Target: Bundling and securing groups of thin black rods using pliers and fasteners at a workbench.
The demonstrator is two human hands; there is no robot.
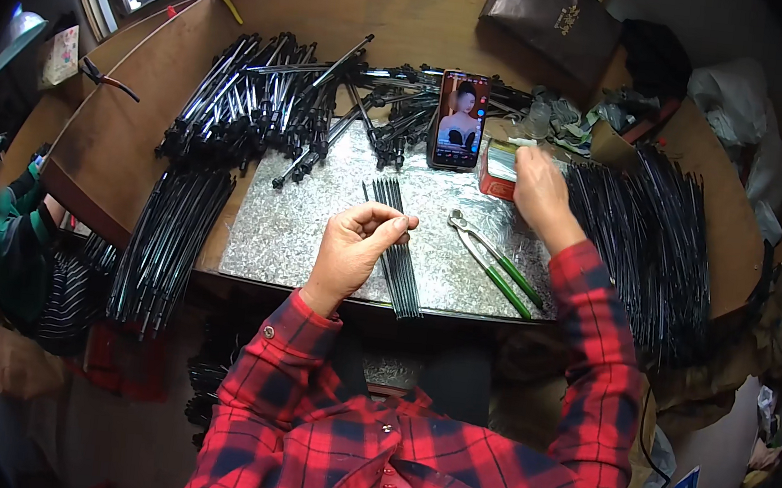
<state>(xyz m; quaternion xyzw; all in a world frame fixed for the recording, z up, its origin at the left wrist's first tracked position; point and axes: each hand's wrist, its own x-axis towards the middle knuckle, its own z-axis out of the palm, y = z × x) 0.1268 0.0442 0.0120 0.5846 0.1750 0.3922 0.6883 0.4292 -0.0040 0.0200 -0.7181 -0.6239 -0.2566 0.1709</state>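
My left hand [357, 248] is closed in a pinch, thumb against forefinger, above a small bundle of thin dark rods [402, 281]. Whatever sits in that pinch is too small or hidden to name. To the right, my right hand [541, 198] reaches over a small red box [495, 186] holding thin pale pieces, its fingers curled down at the box's edge. Its fingertips are partly hidden, so what they grip does not show. Between the hands lie pincers with green handles [507, 280], jaws pointing away from me. The rods rest on a shiny metal sheet [291, 243].
A phone [459, 123] stands upright behind the sheet, its screen lit. Black rods with fittings [253, 101] pile up at the far left. Bundles of long black rods lie left [166, 249] and right [644, 242]. Another person [16, 233] sits at the far left, beyond a wooden panel [125, 145].
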